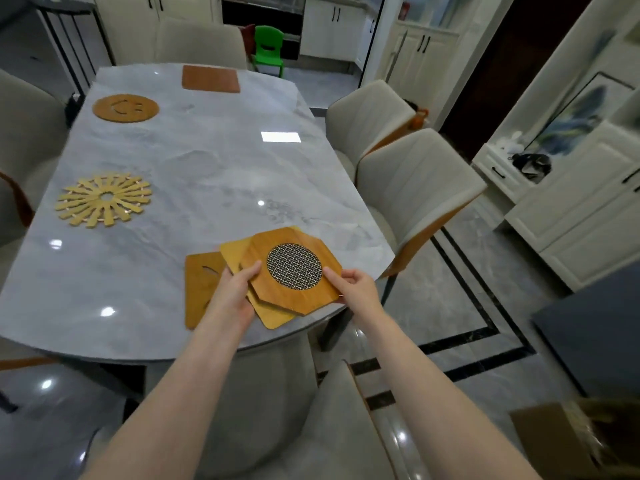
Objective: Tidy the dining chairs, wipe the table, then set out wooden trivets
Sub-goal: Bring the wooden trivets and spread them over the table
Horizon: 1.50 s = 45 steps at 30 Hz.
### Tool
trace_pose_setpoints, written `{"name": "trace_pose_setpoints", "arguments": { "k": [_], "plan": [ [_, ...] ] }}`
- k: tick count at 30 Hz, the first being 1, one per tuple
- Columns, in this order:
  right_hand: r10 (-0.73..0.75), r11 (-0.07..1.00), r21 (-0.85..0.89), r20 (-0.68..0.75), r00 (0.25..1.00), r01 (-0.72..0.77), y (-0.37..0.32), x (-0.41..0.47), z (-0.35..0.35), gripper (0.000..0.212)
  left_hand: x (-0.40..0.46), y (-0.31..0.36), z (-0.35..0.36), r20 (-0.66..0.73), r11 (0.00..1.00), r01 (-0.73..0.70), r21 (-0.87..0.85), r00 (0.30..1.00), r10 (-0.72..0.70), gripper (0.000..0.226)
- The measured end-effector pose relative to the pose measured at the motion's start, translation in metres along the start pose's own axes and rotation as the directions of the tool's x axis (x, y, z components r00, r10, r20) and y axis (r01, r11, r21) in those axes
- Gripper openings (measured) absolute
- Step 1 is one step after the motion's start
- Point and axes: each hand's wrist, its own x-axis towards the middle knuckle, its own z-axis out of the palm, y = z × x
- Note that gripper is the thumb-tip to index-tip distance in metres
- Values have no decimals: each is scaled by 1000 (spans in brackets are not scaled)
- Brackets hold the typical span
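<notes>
A: Which step is the person on?

B: By the look of it, the last one, setting out trivets. The left hand (232, 292) grips a fanned stack at the table's near edge, fingers curled over the top; the right hand (356, 284) pinches the corner of the top piece, an octagonal trivet with a mesh centre (290, 268). Beneath it lie a plain yellow trivet (235, 252) and a square cut-out trivet (201, 289).

A: And next?

B: Probably lifting the mesh one clear and laying it along the bare right side.

A: What's placed already?

B: On the grey marble table (214, 174), down the left: a sunburst slat trivet (104, 198), then a smiley round trivet (125, 108), and farthest a reddish square trivet (211, 78). Beige dining chairs (415, 188) ring it; white cabinets (588, 216) and a green child's chair (268, 50) stand beyond.
</notes>
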Motion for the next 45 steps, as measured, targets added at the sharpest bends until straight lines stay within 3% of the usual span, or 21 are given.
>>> {"name": "trace_pose_setpoints", "arguments": {
  "k": [5,11,18,21,25,32,38,42,45],
  "plan": [
    [4,1000,23,17,1000,-4,-15,31,-83,47,-2,-49,75,-19,999,-11,34,1000,11,22],
    [-36,999,-14,20,999,37,-31,76,-218,39,-5,-134,190,-21,998,46,31,999,-45,22],
    [-34,999,31,-37,999,35,-53,112,-324,27,12,-191,291,45,997,61,38,997,-63,31],
    [-43,996,74,-73,996,48,-66,128,-359,17,25,-207,332,73,995,78,58,994,-82,31],
    [-38,995,85,-117,992,48,-78,165,-403,31,42,-224,384,115,991,95,90,988,-105,23],
    [-55,994,91,-128,990,67,-104,255,-459,25,105,-244,470,182,992,77,102,979,-95,32],
    [-61,995,65,-159,985,72,-151,360,-505,38,193,-255,560,173,990,124,65,976,-134,44],
    [-58,996,56,-148,987,67,-178,411,-538,24,229,-259,618,186,987,104,119,975,-125,37],
    [-66,995,65,-141,988,76,-193,453,-556,34,255,-261,653,211,989,80,122,972,-105,35]
  ]
}}
